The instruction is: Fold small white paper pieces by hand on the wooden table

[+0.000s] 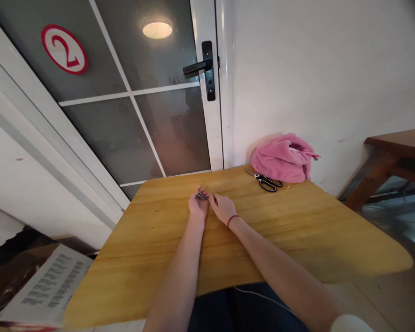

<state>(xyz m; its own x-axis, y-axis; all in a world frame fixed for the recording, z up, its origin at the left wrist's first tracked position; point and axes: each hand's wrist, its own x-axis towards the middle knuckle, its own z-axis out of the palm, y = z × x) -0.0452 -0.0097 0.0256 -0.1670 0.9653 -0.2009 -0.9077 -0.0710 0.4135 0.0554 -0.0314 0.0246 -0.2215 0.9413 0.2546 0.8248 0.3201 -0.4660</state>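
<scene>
My left hand (198,205) is turned palm up over the middle of the wooden table (166,244), its fingers curled. A small shiny metal tool, apparently a nail clipper (202,196), lies across the curled fingers. My right hand (223,207), with a thin red bracelet (231,221) at the wrist, pinches the near end of the clipper between thumb and fingers. The two hands nearly touch. Whether the left fingers also grip the clipper or something else is too small to make out.
Black-handled scissors (268,181) lie at the table's back right, beside a bunched pink plush cloth (283,159). A white-framed door (214,138) with a black handle (197,68) stands behind the table. A printed cardboard box (44,286) is on the lower left, a brown table (397,147) on the right.
</scene>
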